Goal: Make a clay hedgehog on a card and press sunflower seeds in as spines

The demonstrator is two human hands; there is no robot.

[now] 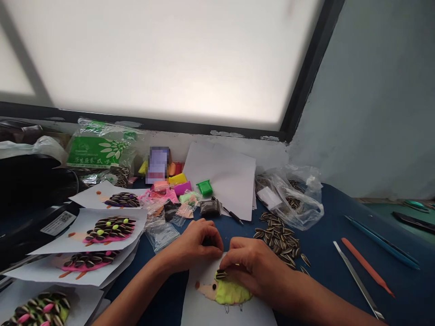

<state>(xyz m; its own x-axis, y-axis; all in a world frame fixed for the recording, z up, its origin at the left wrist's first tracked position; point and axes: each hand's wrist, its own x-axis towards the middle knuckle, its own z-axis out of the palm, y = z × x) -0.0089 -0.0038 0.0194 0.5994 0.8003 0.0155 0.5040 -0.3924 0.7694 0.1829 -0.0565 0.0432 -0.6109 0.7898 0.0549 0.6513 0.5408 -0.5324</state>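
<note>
In front of me a sheet of white paper (200, 312) carries a hedgehog (233, 293) with a yellow-green clay back, a pale clay face, a dark eye and a brown nose. Striped sunflower seeds (222, 274) stand at the front top of the clay. My right hand (261, 267) is closed in a pinch on a sunflower seed there, its fingers partly covering the clay. At the sheet's top edge my left hand (197, 240) has curled fingers, thumb and fingertips together; what they hold, if anything, is hidden. Loose sunflower seeds (280, 240) lie beyond my right hand.
Finished seed hedgehogs on paper (110, 228) overlap at left. Behind are clay packs (205, 187), blank paper (220, 176), a black pen (234, 215), a green seed bag (98, 149) and a clear bag (299, 194). An orange tool (367, 266), metal strip (356, 278) and blue tweezers (382, 242) lie right.
</note>
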